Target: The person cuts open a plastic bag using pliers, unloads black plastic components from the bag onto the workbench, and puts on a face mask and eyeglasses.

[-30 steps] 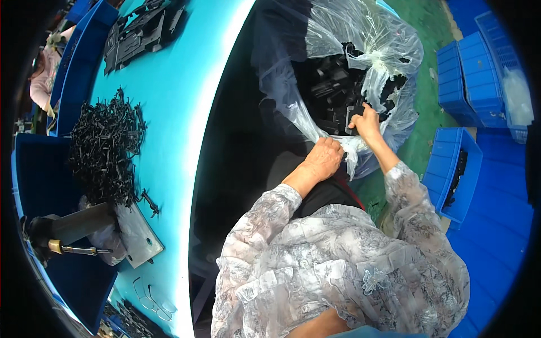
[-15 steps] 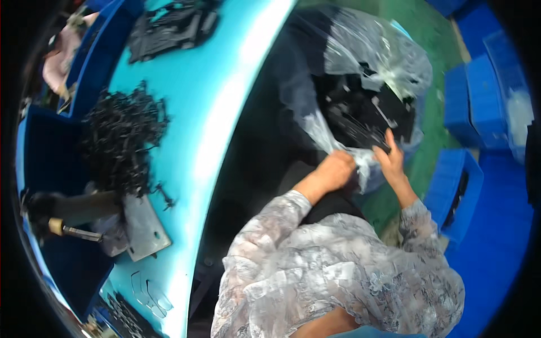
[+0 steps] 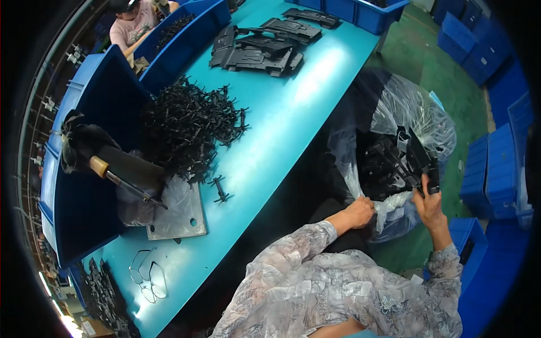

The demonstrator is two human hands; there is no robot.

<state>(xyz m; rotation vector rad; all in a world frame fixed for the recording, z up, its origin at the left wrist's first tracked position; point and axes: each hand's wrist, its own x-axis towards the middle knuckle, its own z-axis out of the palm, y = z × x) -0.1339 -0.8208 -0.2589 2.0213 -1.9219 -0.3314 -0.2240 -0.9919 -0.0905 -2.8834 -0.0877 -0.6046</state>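
Note:
A large clear plastic bag (image 3: 414, 107) stands open on the floor to the right of the table, with many black plastic parts (image 3: 383, 163) jumbled inside. My left hand (image 3: 359, 213) is closed on the near left edge of the bag, bunching the film. Over the bag's right side, my right hand (image 3: 430, 207) grips a flat black plastic part (image 3: 420, 153) by its lower end. That part stands tilted upward, above the others; my fingers partly cover its near end.
The turquoise table (image 3: 270, 135) bears a heap of small black parts (image 3: 189, 127), flat black panels (image 3: 265, 48), a metal plate (image 3: 183, 211), a yellow-handled tool (image 3: 121, 180) and glasses (image 3: 149, 276). Blue bins (image 3: 487, 169) line the right. A co-worker (image 3: 132, 28) sits beyond the table.
The view has swung, showing more of the table and the co-worker. My right hand now holds a black part tilted up at the bag's right side. My left hand still grips the bag's edge.

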